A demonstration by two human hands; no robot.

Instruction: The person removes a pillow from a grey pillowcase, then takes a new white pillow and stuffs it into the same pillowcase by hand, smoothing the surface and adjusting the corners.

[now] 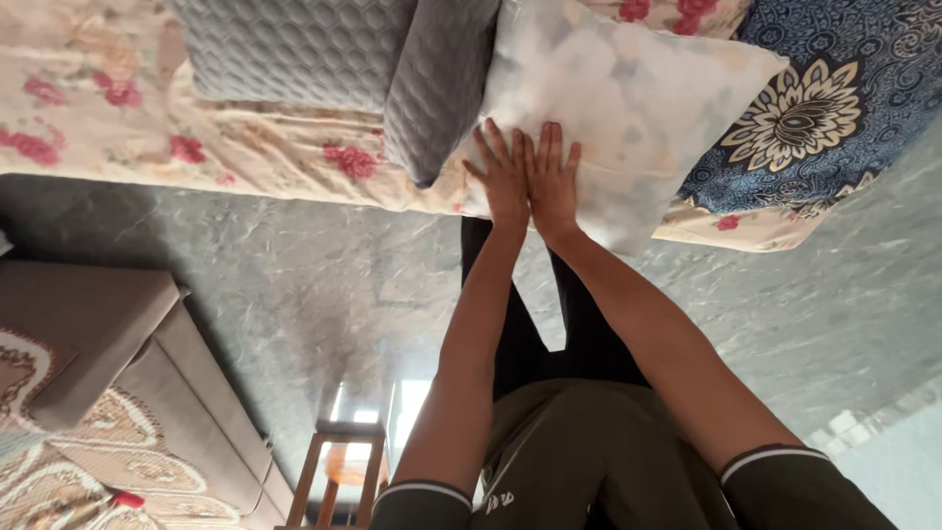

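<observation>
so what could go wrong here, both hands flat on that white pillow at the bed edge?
1. The white pillow overhangs the bed's edge; pushed by the left hand and right hand, it might slide onto the floor.
2. The grey quilted pillow leans against it and could tip if it shifts.
3. Both palms lie flat, gripping nothing, so control looks weak.

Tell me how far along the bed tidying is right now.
Looks done: a grey quilted pillow and grey quilted blanket already sit on the floral bedsheet. In hand: the left hand and right hand press flat, side by side, on the white pillow at the bed's edge. Left: the blue patterned cloth lies beside it, hanging over the edge.
</observation>
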